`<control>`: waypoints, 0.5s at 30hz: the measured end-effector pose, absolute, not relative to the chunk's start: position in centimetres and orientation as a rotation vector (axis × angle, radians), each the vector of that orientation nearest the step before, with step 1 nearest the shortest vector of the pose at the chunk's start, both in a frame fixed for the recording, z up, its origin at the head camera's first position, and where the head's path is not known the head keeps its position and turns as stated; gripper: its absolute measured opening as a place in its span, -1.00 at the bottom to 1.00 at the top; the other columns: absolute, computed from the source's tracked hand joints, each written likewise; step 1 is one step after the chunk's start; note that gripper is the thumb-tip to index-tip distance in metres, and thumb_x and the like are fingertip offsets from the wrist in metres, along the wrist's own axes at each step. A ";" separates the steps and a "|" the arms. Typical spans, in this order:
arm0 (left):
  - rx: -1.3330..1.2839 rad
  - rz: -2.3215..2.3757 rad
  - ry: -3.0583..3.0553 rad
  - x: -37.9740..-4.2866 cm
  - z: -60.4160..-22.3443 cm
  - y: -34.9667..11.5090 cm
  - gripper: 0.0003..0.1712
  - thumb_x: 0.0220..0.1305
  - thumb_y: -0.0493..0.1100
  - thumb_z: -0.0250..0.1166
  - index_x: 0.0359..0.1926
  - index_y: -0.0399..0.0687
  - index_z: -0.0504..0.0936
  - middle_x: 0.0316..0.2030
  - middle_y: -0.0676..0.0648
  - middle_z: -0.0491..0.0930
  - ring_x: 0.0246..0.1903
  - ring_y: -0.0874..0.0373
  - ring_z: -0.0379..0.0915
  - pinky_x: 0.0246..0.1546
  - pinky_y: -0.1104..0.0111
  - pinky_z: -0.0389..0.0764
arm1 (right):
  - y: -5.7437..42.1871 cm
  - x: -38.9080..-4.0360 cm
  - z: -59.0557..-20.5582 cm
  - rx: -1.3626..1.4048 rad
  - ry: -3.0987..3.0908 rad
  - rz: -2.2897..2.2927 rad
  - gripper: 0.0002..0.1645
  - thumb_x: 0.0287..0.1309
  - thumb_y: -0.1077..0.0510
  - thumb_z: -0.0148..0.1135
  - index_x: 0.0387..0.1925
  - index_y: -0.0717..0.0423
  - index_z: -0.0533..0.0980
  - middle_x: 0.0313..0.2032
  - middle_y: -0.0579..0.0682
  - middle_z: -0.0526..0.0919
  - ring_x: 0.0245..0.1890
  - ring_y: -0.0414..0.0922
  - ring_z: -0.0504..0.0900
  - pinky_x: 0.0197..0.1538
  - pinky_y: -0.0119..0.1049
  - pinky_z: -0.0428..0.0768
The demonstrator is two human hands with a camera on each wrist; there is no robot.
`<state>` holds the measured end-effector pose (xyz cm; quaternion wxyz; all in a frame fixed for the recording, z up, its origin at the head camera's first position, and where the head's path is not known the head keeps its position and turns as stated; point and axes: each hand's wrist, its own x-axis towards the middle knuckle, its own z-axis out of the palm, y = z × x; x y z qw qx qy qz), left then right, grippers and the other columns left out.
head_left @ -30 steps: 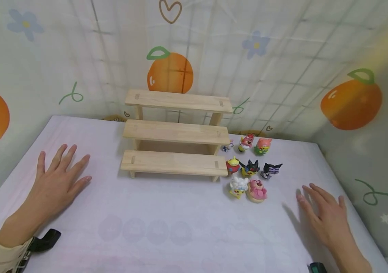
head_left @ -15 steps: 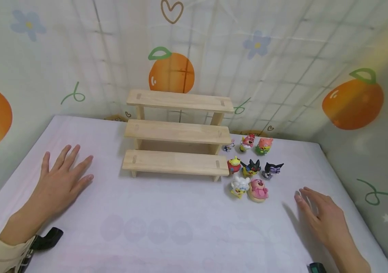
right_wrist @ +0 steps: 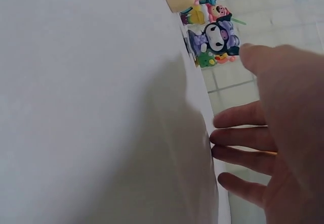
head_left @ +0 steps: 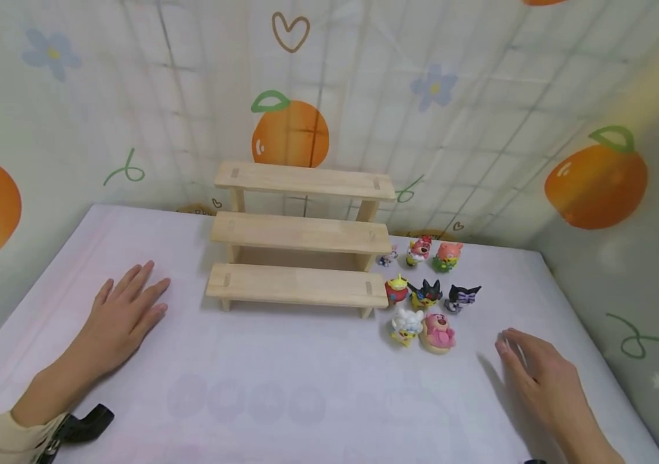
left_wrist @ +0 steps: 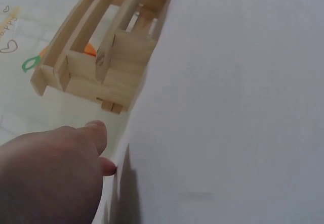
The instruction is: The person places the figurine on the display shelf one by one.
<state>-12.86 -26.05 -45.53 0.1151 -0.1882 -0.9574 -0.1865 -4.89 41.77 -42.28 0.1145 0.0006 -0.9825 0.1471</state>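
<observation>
My left hand lies on the white table at the left, fingers extended and holding nothing. To its right stands a three-tier wooden display shelf, also visible tilted in the left wrist view. Over the right side of the table is my right hand, relaxed, with nothing in it. Nearest to it are small toy figures: a dark-eared purple one, a pink bear in a ring and a white fluffy one. Several more figures stand behind these, at the shelf's right end.
A pale curtain printed with oranges, hearts and flowers hangs behind the table. The side walls carry similar prints. Bare white tabletop lies in front of the shelf. A black strap piece shows at my left wrist.
My left hand has shifted slightly right and its fingers have come closer together. My right hand has edged left, its fingers drawing nearer each other. The head view has tilted up a little.
</observation>
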 end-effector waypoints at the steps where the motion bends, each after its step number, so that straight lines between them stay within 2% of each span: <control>1: -0.548 -0.566 -2.794 -12.9 -45.7 -25.9 -0.42 0.58 0.04 0.17 0.44 -0.17 0.47 0.57 -0.39 0.18 0.58 -0.35 -0.03 0.41 -0.45 -0.09 | 41.8 -4.9 -42.3 0.001 -2.881 0.432 -0.44 0.58 -0.06 0.11 0.26 0.34 0.51 0.23 0.49 0.55 0.26 0.45 0.44 0.21 0.45 0.34; 7: -0.552 -0.718 -2.708 -13.1 -46.4 -24.7 -0.46 0.56 -0.05 0.21 0.42 -0.21 0.49 0.49 -0.43 0.30 0.54 -0.37 0.08 0.45 -0.40 -0.05 | 41.3 -4.9 -42.0 -0.060 -2.938 0.423 -0.32 0.60 -0.13 0.06 0.35 0.39 0.42 0.28 0.54 0.48 0.28 0.49 0.39 0.24 0.46 0.31; 15: -0.523 -0.862 -2.634 -13.2 -46.3 -23.0 -0.59 0.59 -0.12 0.17 0.31 -0.18 0.59 0.41 -0.42 0.43 0.47 -0.40 0.19 0.46 -0.36 0.03 | 40.7 -5.0 -41.9 -0.099 -2.952 0.415 -0.28 0.62 -0.16 0.02 0.36 0.41 0.40 0.29 0.53 0.45 0.30 0.49 0.37 0.27 0.45 0.29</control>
